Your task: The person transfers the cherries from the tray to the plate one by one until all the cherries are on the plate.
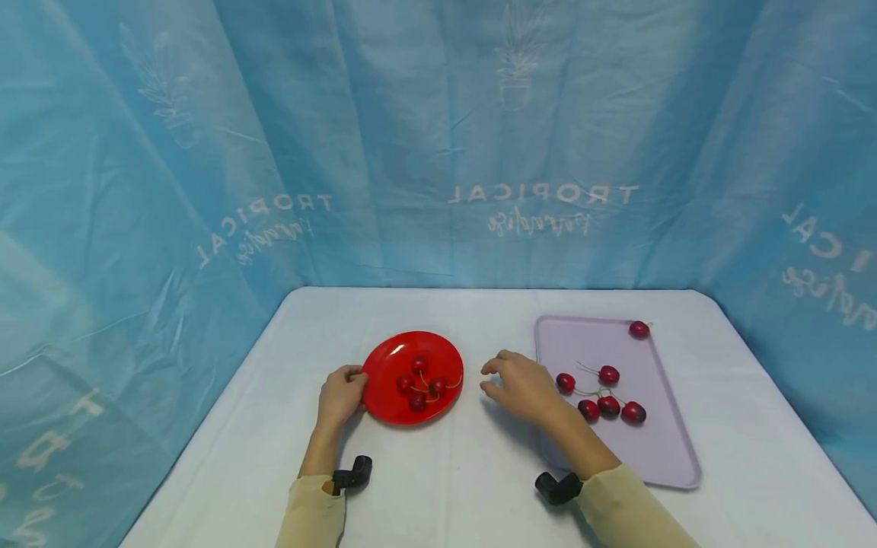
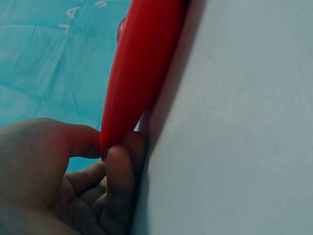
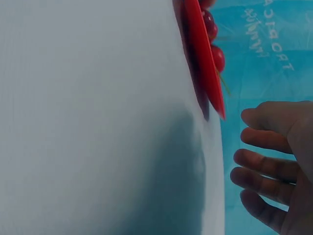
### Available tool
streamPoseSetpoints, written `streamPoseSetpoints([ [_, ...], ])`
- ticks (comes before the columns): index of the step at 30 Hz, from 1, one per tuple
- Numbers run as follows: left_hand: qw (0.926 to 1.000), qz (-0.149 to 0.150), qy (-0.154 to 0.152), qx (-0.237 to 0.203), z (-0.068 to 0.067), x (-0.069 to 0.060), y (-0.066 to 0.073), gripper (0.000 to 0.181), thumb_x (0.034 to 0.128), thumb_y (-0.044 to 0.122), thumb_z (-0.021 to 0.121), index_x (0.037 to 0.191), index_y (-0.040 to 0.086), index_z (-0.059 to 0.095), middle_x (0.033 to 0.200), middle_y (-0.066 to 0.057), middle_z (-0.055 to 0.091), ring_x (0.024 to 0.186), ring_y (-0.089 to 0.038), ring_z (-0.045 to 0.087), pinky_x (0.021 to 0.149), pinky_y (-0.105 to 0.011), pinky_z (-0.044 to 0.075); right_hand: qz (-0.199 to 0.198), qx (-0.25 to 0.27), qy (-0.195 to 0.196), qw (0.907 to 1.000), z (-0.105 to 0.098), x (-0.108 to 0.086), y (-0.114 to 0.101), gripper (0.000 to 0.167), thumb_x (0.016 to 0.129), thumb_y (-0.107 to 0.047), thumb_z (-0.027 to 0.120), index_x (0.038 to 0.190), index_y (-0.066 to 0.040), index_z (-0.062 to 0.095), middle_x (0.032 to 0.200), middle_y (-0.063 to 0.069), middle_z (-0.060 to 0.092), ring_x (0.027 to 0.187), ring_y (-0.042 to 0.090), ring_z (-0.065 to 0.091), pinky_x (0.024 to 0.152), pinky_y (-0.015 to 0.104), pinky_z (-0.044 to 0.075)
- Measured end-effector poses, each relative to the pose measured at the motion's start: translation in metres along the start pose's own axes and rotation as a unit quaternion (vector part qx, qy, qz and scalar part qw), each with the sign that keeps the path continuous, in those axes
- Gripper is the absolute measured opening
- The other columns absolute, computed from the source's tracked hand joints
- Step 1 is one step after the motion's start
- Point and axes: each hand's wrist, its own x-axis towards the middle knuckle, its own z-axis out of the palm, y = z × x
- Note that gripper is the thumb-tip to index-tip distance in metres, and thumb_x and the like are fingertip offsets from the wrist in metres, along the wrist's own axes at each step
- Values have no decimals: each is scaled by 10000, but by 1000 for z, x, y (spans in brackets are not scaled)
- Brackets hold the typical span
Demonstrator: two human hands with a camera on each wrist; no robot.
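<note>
A round red plate (image 1: 382, 384) bears several dark red cherries (image 1: 418, 401) with thin stems. At its left rim my left hand (image 1: 341, 396) pinches the edge. In the left wrist view the thumb lies over the rim of the plate (image 2: 142, 63) and the fingers are curled under it. My right hand (image 1: 522, 387) hovers between the plate and a pale purple tray (image 1: 575, 342), apart from both. Its fingers are loosely bent with nothing between them; in the right wrist view the right hand (image 3: 279, 161) is beside the plate rim.
Several more cherries (image 1: 608, 406) lie on the tray, mostly grouped near its middle, with one cherry (image 1: 639, 329) at the far right corner. A white cloth covers the table (image 1: 438, 479). Blue printed curtains (image 1: 425, 137) stand behind and at both sides.
</note>
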Motion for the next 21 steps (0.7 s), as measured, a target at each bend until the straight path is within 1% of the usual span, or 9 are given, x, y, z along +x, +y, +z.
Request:
streamPoseSetpoints([
  [6, 10000, -18, -20, -6, -1, -2, 3, 309, 927, 179, 531, 1147, -15, 629, 923, -137, 647, 540, -173, 579, 486, -261, 512, -28, -202, -7, 9998, -15, -3, 15, 261, 837, -322, 707, 1059, -186, 727, 1029, -13, 636, 946, 194, 618, 739, 421, 544],
  [8, 10000, -7, 6, 19, -1, -2, 3, 312, 924, 178, 530, 1146, -17, 629, 924, -136, 648, 529, -170, 577, 486, -266, 513, -24, -253, -41, 9997, -19, -3, 20, 267, 845, -328, 698, 1068, -182, 723, 1041, -10, 632, 959, 202, 616, 744, 426, 542],
  [12, 10000, -2, -36, 36, -1, -1, 3, 322, 926, 181, 524, 1155, -22, 623, 929, -135, 647, 523, -162, 574, 495, -272, 515, -50, -341, -60, 9994, -28, -5, 30, 285, 853, -323, 693, 1085, -159, 717, 1057, 9, 629, 982, 228, 610, 770, 451, 535],
  [16, 10000, -43, -89, 4, -1, 0, 2, 327, 930, 183, 522, 1166, -22, 618, 942, -136, 648, 535, -159, 578, 502, -275, 518, -123, -382, 42, 9992, -36, -7, 42, 280, 858, -303, 691, 1080, -136, 717, 1035, 18, 625, 948, 225, 609, 758, 456, 530],
  [21, 10000, -40, -20, 67, 0, 0, 1, 331, 925, 189, 522, 1166, -14, 623, 953, -141, 651, 546, -157, 583, 505, -275, 524, -85, -378, 101, 9992, -46, -9, 59, 276, 868, -288, 682, 1080, -114, 713, 1022, 34, 625, 914, 223, 611, 734, 460, 526],
])
